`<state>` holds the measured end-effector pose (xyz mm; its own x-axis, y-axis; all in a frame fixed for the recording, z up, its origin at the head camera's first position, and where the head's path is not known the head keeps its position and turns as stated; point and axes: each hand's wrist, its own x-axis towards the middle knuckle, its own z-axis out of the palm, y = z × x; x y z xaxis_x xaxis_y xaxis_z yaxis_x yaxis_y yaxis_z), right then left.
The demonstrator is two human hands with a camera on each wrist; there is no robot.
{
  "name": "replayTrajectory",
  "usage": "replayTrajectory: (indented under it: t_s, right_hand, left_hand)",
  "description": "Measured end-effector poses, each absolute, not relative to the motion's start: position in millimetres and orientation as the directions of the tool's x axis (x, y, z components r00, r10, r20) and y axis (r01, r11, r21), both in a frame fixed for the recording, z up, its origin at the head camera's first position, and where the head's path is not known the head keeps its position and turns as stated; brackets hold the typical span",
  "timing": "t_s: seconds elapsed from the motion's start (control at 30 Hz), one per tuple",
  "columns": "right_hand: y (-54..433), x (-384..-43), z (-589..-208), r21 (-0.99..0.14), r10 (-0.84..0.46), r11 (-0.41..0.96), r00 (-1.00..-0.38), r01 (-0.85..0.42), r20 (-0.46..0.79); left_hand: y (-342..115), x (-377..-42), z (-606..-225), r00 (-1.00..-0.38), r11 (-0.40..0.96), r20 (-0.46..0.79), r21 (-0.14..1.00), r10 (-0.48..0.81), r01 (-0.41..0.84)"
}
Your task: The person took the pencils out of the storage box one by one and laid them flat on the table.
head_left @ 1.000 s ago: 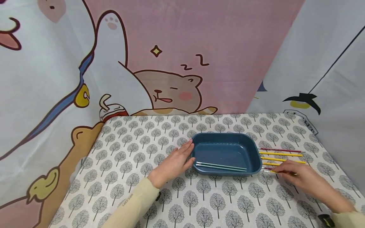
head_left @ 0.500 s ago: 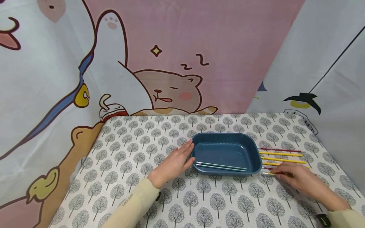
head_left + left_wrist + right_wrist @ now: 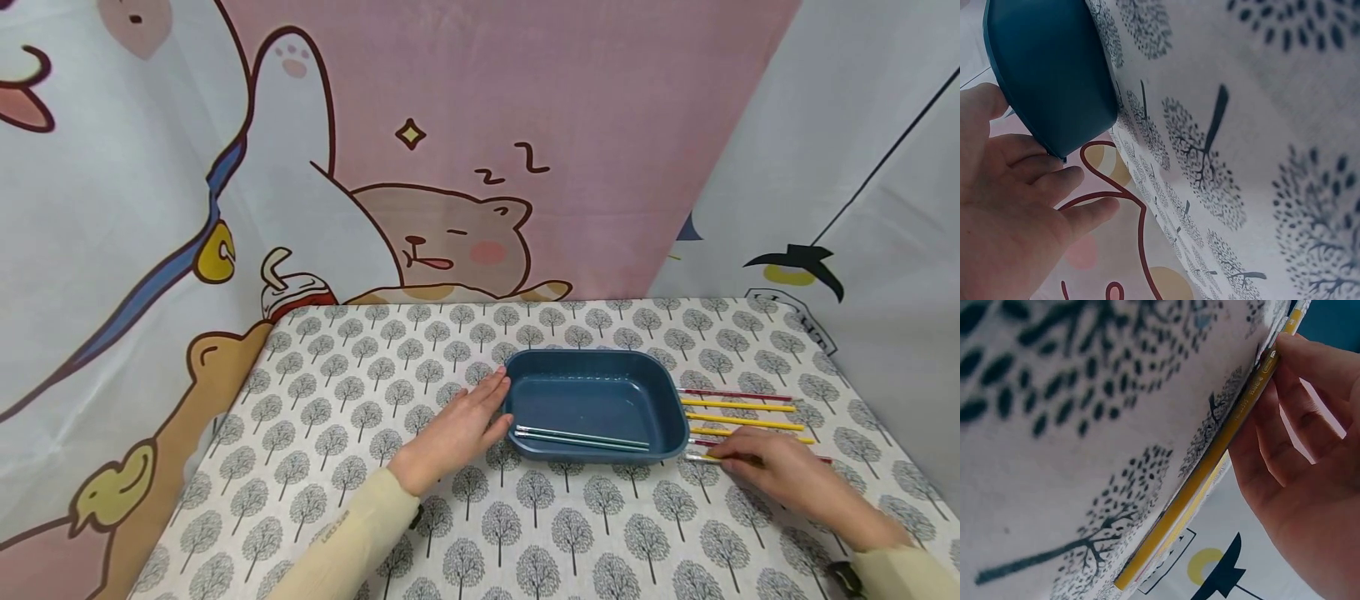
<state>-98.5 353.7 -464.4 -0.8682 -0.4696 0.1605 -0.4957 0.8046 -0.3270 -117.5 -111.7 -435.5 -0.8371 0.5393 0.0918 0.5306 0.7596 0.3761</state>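
Observation:
A dark blue tray [image 3: 585, 400] holds two green pencils [image 3: 581, 438] lying along its near side. My left hand [image 3: 461, 429] rests against the tray's left end, fingers extended; the left wrist view has them at the tray wall [image 3: 1054, 81]. On the right, my right hand [image 3: 780, 471] pinches a yellow pencil [image 3: 1210, 450] near its eraser end, between thumb [image 3: 1316, 359] and fingers. That pencil lies low along the cloth, nearest to me in a row of pencils, its eraser end close to the tray's right side.
Beyond the held pencil, red pencils [image 3: 738, 394] and yellow pencils [image 3: 742, 407] lie side by side, eraser ends towards the tray. A tree-print cloth [image 3: 375, 358] covers the table. Cartoon-printed curtains [image 3: 600, 167] stand behind and at the sides.
My right hand has moved slightly left and nearer with the yellow pencil, separating it from the red pencil beside it. My left hand and the tray have stayed put.

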Motion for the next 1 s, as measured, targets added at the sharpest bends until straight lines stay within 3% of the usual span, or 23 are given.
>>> replayTrajectory:
  t_s: [0.2, 1.0]
  right_hand:
    - [353.2, -98.4, -463.0, -0.316, -0.455, 0.832, -0.887, -0.456, 0.083]
    - [349.5, -100.1, -461.1, -0.318, -0.411, 0.861, -0.911, -0.397, 0.023]
  left_hand:
    - [-111.0, -117.5, -436.4, -0.841, 0.764, 0.090, 0.376, 0.534, 0.525]
    - [-110.7, -118.4, -435.5, -0.844, 0.763, 0.083, 0.386, 0.530, 0.518]
